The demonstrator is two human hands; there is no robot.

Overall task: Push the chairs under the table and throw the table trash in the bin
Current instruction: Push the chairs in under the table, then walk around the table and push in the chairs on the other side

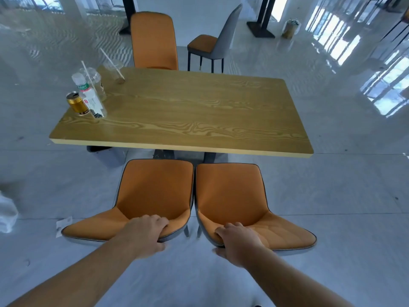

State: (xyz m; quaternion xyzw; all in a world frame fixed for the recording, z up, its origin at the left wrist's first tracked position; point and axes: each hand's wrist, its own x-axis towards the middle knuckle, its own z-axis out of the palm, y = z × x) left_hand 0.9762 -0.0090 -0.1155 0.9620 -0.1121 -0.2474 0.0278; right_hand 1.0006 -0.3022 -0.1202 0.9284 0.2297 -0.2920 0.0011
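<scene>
Two orange chairs stand side by side in front of the wooden table [188, 111], their seats just short of its near edge. My left hand [146, 231] grips the top of the left chair's [152, 191] backrest. My right hand [236, 240] grips the top of the right chair's [230, 193] backrest. On the table's far left corner stands the trash: a gold can [77, 104], a clear plastic bottle [90, 96], a domed plastic cup with a straw [94, 79] and a second clear cup with a straw [114, 69].
A third orange chair [153, 41] is tucked in at the table's far side. A grey-backed chair [212, 45] stands apart on the floor behind. A grey bin [108, 155] sits under the table's left end. A paper scrap [63, 223] lies on the floor at left.
</scene>
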